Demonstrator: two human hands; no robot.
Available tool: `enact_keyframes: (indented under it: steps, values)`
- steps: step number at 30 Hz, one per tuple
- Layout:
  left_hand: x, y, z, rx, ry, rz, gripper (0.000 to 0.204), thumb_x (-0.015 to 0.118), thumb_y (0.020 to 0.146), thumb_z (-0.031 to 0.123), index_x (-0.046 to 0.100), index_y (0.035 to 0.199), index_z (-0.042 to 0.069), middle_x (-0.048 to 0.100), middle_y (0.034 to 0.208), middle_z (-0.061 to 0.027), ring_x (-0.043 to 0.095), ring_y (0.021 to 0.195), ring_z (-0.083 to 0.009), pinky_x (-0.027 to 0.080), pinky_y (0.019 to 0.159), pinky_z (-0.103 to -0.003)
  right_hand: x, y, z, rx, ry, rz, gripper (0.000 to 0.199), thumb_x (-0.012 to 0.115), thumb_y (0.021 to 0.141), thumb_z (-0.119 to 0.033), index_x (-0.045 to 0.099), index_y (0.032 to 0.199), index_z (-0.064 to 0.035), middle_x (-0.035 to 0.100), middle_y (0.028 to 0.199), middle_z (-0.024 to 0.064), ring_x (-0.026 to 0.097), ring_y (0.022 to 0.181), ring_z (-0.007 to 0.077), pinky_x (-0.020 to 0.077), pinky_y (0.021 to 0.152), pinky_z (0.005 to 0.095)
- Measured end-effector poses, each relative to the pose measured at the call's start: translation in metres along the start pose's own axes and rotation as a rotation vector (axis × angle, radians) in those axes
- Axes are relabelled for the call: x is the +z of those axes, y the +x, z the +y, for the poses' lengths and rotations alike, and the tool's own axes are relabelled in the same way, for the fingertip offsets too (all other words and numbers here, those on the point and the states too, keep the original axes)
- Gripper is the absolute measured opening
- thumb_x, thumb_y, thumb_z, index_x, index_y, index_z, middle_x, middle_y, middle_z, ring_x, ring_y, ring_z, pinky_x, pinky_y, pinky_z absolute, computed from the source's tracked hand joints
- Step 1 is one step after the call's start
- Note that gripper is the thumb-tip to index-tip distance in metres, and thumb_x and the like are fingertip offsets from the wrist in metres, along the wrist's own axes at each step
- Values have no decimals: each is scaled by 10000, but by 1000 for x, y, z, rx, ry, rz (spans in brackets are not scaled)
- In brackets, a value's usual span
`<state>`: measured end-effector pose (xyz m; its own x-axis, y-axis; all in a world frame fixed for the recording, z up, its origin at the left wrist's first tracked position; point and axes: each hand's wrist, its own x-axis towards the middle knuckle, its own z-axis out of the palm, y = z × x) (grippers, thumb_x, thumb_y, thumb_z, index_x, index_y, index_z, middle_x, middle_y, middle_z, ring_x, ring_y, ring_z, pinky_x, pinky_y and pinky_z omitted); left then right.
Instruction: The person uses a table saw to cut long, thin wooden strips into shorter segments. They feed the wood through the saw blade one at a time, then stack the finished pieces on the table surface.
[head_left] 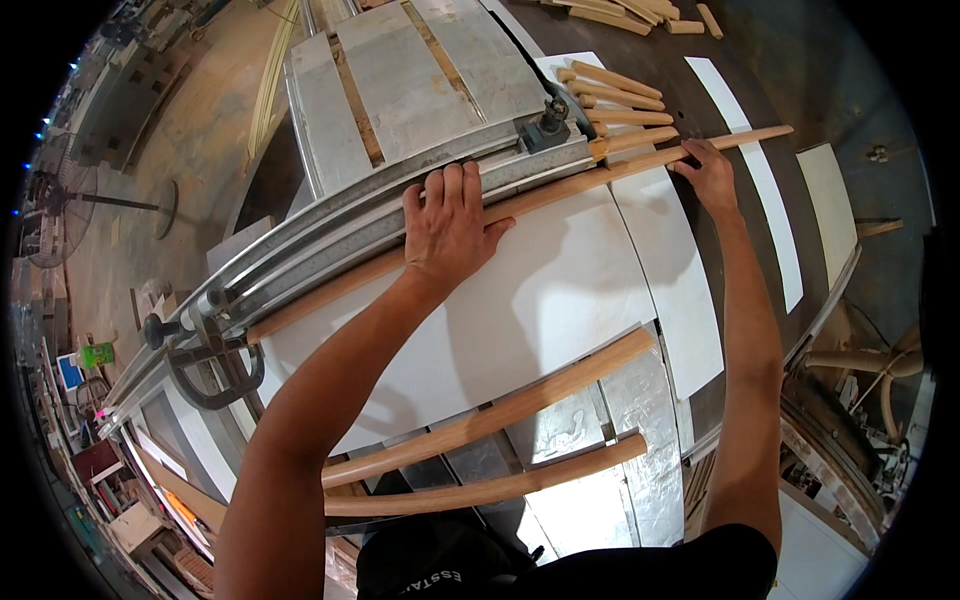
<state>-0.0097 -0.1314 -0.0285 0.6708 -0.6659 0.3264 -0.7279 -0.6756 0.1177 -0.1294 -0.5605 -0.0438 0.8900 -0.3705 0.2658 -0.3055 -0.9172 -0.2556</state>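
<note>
A long, slim wooden strip (560, 192) lies along a metal fence (345, 245) on a white board (580, 290). My left hand (445, 225) curls its fingers over the fence, its thumb pressed along the strip. Farther right, my right hand (710, 175) pinches the strip between thumb and fingers near its far right end, which reaches past the board. A dark C-shaped clamp (250, 385) sits at the fence's left end, beside the strip's near end. Several turned wooden pieces (620, 100) lie just beyond my right hand.
Two more wooden strips (510, 425) lie nearer my body across the metal table. A slotted metal table (400, 85) stands beyond the fence, with a black bolted fitting (548, 125) at its corner. Wood offcuts (685, 27) lie at the back right; a fan (65, 210) stands far left.
</note>
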Motion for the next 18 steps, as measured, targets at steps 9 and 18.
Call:
enact_keyframes:
  steps: [9, 18]
  values:
    - [2, 0, 0, -10, -5, -9, 867, 817, 746, 542, 523, 1351, -5, 560, 1256, -132, 504, 1183, -283, 362, 1014, -476, 4, -4, 5, -26, 17, 15, 498, 862, 772, -234, 707, 1169, 24, 695, 1215, 160, 671, 1111, 334, 546, 960, 393]
    - [-4, 0, -1, -9, -26, -8, 848, 811, 753, 536, 522, 1339, -4, 561, 1240, -116, 509, 1158, -273, 372, 993, -450, 2, -10, 0, -31, 14, 44, 511, 860, 778, -242, 696, 1180, 27, 690, 1214, 167, 669, 1102, 340, 541, 954, 390]
